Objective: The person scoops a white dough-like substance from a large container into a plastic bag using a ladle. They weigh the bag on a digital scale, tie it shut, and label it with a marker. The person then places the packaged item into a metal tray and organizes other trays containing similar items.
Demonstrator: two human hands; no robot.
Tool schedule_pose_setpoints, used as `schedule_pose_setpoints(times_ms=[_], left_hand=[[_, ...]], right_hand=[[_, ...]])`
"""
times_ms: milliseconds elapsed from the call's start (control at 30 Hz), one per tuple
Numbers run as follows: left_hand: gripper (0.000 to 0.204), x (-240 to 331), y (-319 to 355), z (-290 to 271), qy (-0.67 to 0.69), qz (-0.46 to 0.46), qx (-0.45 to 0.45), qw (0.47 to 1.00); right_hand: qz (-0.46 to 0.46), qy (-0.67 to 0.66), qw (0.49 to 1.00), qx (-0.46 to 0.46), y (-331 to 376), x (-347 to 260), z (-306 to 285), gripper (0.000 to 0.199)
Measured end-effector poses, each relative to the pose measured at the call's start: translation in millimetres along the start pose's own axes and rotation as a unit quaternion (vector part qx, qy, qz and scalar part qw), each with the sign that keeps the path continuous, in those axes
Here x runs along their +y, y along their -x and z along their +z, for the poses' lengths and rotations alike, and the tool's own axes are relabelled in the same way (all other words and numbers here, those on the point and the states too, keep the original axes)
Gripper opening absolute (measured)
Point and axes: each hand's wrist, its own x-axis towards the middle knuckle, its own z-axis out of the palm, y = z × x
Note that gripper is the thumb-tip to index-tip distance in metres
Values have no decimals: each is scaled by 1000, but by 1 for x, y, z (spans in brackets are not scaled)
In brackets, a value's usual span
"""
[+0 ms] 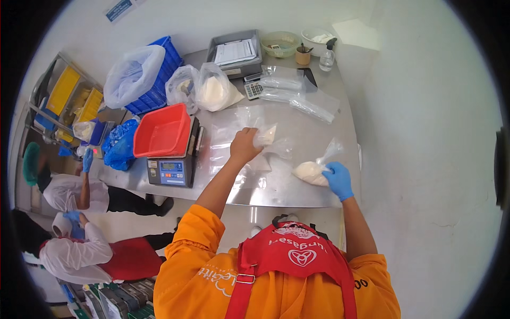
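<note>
My left hand [245,145], bare, is closed on a small clear bag of pale powder [268,135] over the middle of the steel table. In a blue glove, my right hand [340,181] grips the side of another clear bag of pale powder [309,173], which lies near the table's front right; its loose top sticks up. Flat clear plastic bags [220,141] are spread under and beside my left hand. To their left stands a digital scale [169,173] with a red plastic basin [162,133] on its pan.
Two larger bags of powder [217,93] stand behind the scale, beside a lined blue crate [154,90]. A grey tray of papers [234,53], a calculator [253,90] and a spray bottle [327,57] are at the back. Two people [79,250] are at the left.
</note>
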Motion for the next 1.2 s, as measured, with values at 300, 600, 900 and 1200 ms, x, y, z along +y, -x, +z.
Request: schedule_pose_setpoints(times_ms=[300,600,900,1200], left_hand=[[47,-44,21,-4,61,-83,224,969],[38,-164,50,-8,-154,-337,90,924],[35,-115,57,-30,25,-284,105,953],[21,93,104,-63,264,152,-11,952]], right_hand=[[-7,-44,989,139,7,6,-31,33],[2,-96,989,111,12,-32,-44,22],[-64,-116,981,138,10,-90,-66,26],[-80,-473,866,-144,-5,-189,23,27]])
